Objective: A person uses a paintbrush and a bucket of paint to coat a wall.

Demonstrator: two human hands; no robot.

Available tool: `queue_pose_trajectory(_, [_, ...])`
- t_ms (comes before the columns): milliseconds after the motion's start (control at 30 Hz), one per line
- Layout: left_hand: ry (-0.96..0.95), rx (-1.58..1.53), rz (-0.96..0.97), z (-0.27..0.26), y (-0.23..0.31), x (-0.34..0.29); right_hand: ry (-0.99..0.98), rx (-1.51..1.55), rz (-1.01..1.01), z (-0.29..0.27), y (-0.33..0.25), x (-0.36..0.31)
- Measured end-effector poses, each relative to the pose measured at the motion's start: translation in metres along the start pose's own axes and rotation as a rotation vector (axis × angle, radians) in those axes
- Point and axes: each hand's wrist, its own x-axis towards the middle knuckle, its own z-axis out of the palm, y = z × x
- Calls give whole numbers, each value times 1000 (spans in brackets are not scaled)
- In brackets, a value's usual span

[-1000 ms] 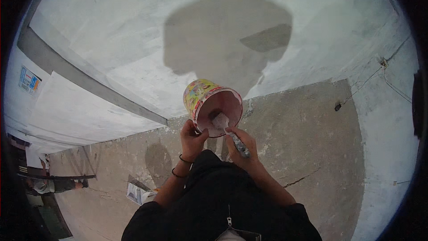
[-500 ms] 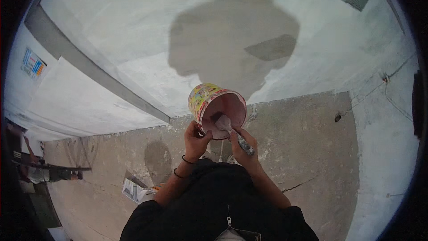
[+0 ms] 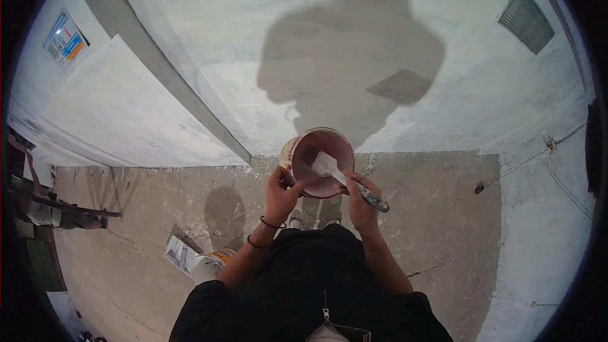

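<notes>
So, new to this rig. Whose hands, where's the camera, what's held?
No robot here: these are a person's bare hands. The view comes from the left of two wide fisheye cameras worn on the head, looking down, so straight edges bend near the rim. The left hand grips a bucket near its rim. The right hand holds a flat tool by its handle, the pale head at the bucket's mouth; brush or scraper, I can't tell. A white container sits on the floor to the left; a shadow falls on the wall ahead.
</notes>
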Motion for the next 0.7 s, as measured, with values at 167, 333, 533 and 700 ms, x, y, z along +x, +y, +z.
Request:
queue_pose_trajectory(167, [-89, -80, -169, -9, -19, -8, -13, 153, 37, 24, 5, -13])
queue_pose_trajectory(333, [-15, -238, -251, -27, -7, -4, 41, 211, -1, 8, 22, -24])
queue_pose_trajectory(533, [-45, -162, -222, -14, -11, -10, 53, 134, -41, -19, 23, -13])
queue_pose_trajectory(700, [-116, -138, -172, 18, -23, -6, 100, 196, 16, -19, 25, -11])
